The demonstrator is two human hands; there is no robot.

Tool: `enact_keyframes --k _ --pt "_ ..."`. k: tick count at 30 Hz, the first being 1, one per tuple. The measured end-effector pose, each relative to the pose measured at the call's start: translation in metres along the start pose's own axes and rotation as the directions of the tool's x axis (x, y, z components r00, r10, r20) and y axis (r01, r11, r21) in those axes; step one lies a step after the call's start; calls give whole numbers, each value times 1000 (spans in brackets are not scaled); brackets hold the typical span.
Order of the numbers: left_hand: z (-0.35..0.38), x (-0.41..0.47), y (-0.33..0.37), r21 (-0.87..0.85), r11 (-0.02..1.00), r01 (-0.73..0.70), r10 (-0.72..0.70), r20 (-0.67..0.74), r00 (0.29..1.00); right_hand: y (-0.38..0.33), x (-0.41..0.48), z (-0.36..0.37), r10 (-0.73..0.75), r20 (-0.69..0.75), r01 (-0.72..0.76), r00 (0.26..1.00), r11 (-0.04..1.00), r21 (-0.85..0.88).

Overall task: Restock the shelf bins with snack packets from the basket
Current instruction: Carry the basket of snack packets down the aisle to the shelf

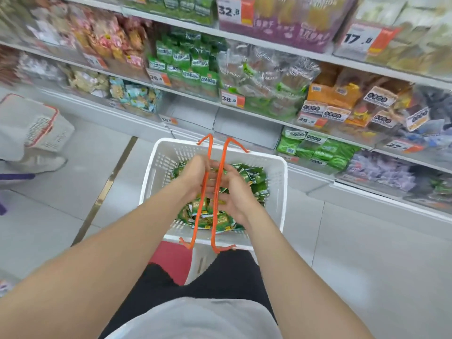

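Observation:
A white basket (278, 182) with two orange handles (215, 216) stands in front of me, filled with small green snack packets (254, 182). My left hand (194, 177) is closed around the left handle near its top. My right hand (234, 194) lies against the right handle with its fingers spread. Both handles stand upright. Beyond the basket, on the lowest shelf, are two clear bins (244, 126) with nothing in them. A bin to their right holds green packets (315, 149).
Shelves full of bagged snacks with price tags (232, 99) fill the back and right. A second white basket with a red rim (52, 113) and another person's shoe (36, 162) are on the floor at left. A red stool (171, 258) sits under my basket.

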State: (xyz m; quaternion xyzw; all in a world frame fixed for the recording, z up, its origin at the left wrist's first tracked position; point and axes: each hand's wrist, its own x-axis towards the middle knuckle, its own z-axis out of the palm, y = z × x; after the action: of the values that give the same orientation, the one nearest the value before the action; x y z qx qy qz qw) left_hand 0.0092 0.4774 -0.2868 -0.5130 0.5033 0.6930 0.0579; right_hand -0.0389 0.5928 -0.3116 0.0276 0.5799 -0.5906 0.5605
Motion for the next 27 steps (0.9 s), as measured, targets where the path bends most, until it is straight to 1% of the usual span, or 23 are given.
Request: enact_keyframes --k 1,4,8,11,13,17,20,22,25,27 --pt "-3 9 8 15 1000 8 -8 3 1000 -7 13 0 24 10 -24 1000 1000 4" --pt "-14 31 29 78 996 38 -40 25 999 -17 44 7 81 -18 -80 997 996 33" --pt "-42 76 57 170 982 80 -92 61 994 -26 89 29 103 -32 -99 994 990 102" --pt "-67 114 63 231 969 85 -114 114 987 -26 125 46 110 -31 -106 993 989 101" --pt "-76 124 60 234 967 102 -137 136 981 -21 135 53 126 -31 -123 992 989 85" --pt "-116 186 49 298 944 144 -210 201 957 5 189 85 111 -167 -94 980 990 106" --pt "-142 228 36 314 936 157 -256 306 917 33 230 104 132 -255 -85 958 979 186" --pt "-154 254 21 285 940 186 -284 355 891 51 256 109 140 -294 -62 945 963 261" --pt "-165 298 -1 269 939 216 -305 358 882 80 302 106 145 -311 -44 939 950 308" --pt "-167 332 -19 277 935 223 -313 347 884 98 332 105 158 -340 -51 927 951 304"
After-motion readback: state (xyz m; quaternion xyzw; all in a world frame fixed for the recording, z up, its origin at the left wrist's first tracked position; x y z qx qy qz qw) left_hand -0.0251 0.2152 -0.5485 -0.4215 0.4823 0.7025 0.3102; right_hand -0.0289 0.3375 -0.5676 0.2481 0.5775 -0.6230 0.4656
